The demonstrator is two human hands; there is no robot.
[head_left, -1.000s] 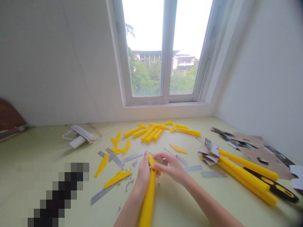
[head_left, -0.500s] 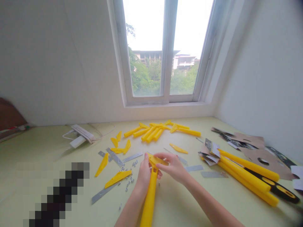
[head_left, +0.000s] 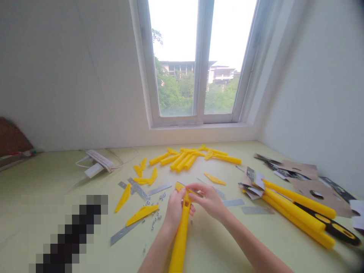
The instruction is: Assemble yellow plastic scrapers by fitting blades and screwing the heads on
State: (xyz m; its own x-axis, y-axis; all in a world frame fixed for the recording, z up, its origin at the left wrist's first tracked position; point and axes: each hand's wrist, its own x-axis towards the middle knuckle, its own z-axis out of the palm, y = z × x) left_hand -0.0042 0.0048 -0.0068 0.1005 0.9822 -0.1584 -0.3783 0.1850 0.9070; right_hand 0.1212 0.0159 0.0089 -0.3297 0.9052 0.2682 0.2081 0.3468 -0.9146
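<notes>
Spreading from wall to wall below the window, the pale green table (head_left: 210,246) bears the lot. Just above its near side is the long yellow tool (head_left: 182,227), handle toward the person and running out of view at the bottom, head (head_left: 187,196) pointing away.

Both hands hold that tool. Half a second ago the left thumb lay along the edge of the head; now it presses across the face. The left hand (head_left: 174,208) is closed round the neck, fingers mostly hidden. The right hand (head_left: 210,203) is partly curled, pinching the other side of the head between thumb and fingers. A broad yellow face showed on that side — now a thin dark edge shows instead, so the head seems slightly rolled, and the work looks centred there.

To the right, a card wrapper (head_left: 254,178) sits round the far ends of several yellow handles (head_left: 295,210); what lies inside it cannot be told. Left of the hands come yellow plates (head_left: 142,215), then grey metal strips (head_left: 159,189) — and, smallest of all, small screws (head_left: 162,196), scattered loose rather than kept in anything.
</notes>
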